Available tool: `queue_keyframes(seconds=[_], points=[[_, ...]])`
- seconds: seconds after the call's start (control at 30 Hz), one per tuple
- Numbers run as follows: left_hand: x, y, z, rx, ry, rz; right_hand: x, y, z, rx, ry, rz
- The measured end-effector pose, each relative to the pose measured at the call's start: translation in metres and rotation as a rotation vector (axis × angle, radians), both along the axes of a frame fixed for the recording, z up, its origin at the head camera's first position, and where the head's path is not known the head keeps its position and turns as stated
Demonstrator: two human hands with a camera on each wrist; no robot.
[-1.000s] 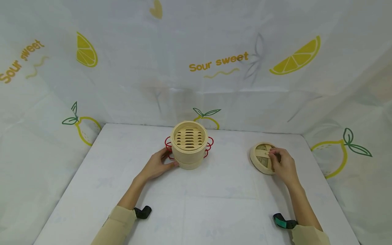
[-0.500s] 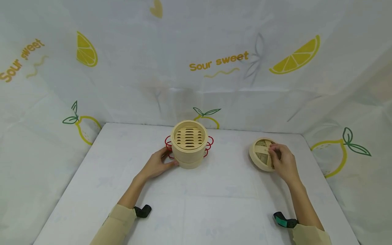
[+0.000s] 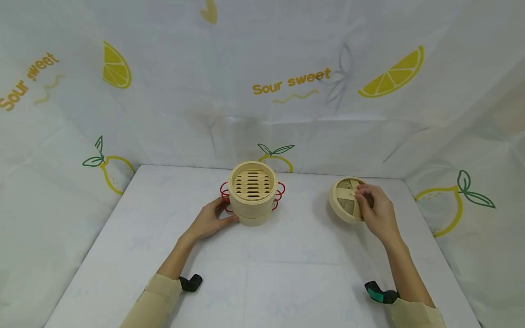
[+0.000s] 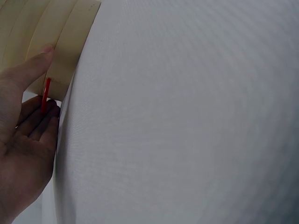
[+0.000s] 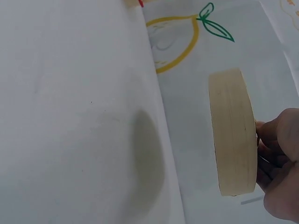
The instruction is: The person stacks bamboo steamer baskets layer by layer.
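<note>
A stacked bamboo steamer (image 3: 252, 205) stands upright at the back middle of the table, its slatted top tier uncovered and red loop handles on both sides. My left hand (image 3: 210, 221) holds its left side low down. In the left wrist view the thumb (image 4: 39, 65) lies on a lower tier, while the other fingers reach behind it past a red handle (image 4: 46, 93). To the right, my right hand (image 3: 378, 212) pinches the middle of the round woven steamer lid (image 3: 346, 200). The right wrist view shows that lid (image 5: 232, 135) edge-on above the table, its shadow apart from it.
A white cloth covers the table (image 3: 287, 282). Right behind its back edge hangs a white curtain (image 3: 184, 100) printed with lemons and lettering, and it continues on both sides. Each wrist carries a small black camera mount, such as the left mount (image 3: 191, 283).
The right hand has raised the lid off the table and shifted it slightly back and to the left. The left hand and the steamer have stayed where they were.
</note>
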State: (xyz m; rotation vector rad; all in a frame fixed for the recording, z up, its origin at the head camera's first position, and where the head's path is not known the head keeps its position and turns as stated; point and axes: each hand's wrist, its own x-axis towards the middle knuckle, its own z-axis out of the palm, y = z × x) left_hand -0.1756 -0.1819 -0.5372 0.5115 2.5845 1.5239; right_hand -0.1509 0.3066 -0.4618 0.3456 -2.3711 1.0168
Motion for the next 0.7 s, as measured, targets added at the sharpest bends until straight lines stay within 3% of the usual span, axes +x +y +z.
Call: queue_keyframes(seconds=[0.4,0.7], points=[[0.001,0.000,0.001,-0.003,0.011,0.001,0.002,-0.022,0.027,-0.042,0.026,0.051],[0.000,0.000,0.002,-0.012,0.002,0.008,0.001,-0.032,0.038,-0.057,0.040,0.080]])
